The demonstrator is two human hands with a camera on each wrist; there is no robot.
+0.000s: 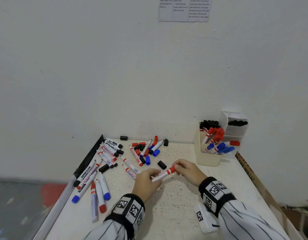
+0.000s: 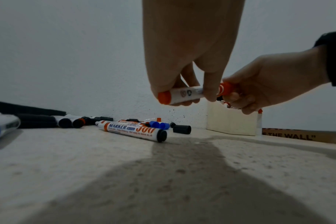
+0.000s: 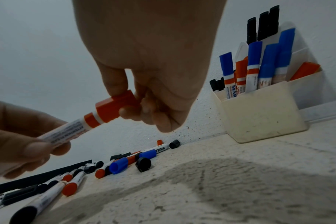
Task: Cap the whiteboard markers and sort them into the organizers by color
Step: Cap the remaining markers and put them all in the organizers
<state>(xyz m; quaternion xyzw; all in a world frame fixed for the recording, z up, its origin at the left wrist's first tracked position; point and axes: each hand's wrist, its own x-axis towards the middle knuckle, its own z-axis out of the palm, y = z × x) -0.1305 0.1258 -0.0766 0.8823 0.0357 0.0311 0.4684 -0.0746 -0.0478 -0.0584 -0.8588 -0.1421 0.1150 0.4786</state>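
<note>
A red whiteboard marker (image 1: 164,174) (image 2: 186,94) (image 3: 81,125) hangs above the middle of the table between both hands. My left hand (image 1: 147,183) (image 2: 182,84) grips its white barrel. My right hand (image 1: 186,169) (image 3: 138,106) pinches the red cap (image 1: 172,169) (image 3: 115,108), which sits on the marker's end. Loose markers (image 1: 108,155) and loose caps (image 1: 146,150) in red, blue and black lie scattered at the left and back. The cream organizer (image 1: 208,157) (image 3: 259,115) at the back right holds black, red and blue capped markers in separate sections.
A white organizer (image 1: 235,131) behind the cream one holds black caps or markers and a red one. A black cap (image 1: 161,164) lies just beyond the hands. A black strip (image 1: 90,155) runs along the table's left edge. The wall closes the back.
</note>
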